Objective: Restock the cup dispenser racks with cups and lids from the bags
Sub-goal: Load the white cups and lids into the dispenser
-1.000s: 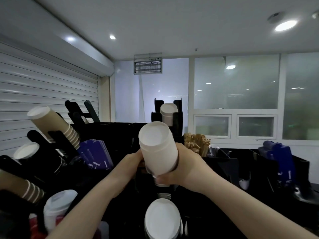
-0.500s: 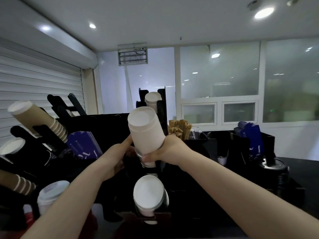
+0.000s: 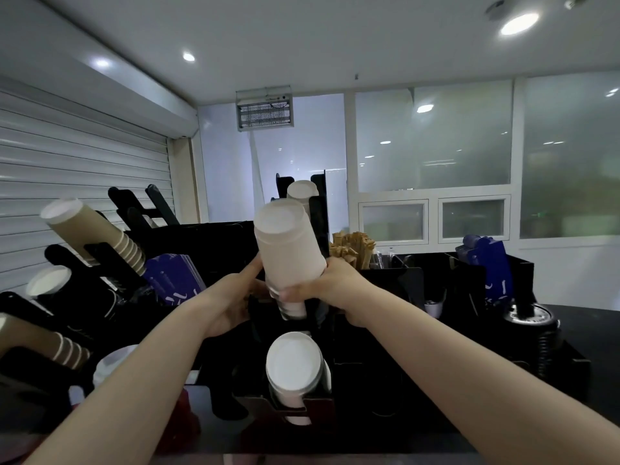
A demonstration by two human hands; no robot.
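Observation:
A stack of white paper cups stands tilted in the middle slot of the black dispenser rack, bottoms toward me. My right hand grips the stack's lower end from the right. My left hand touches the same end from the left, with one finger along the cups. Below it, another white cup stack fills the lower slot. A third white stack sits in the top slot behind.
At the left, a second black rack holds brown ribbed cups and white-lidded stacks. Blue sleeves lie between the racks. Wooden stirrers, black organiser bins, a blue packet and stacked black lids stand at the right.
The cup stack and both hands have shifted slightly left in view as my head moved. The grip on the stack's lower end is unchanged.

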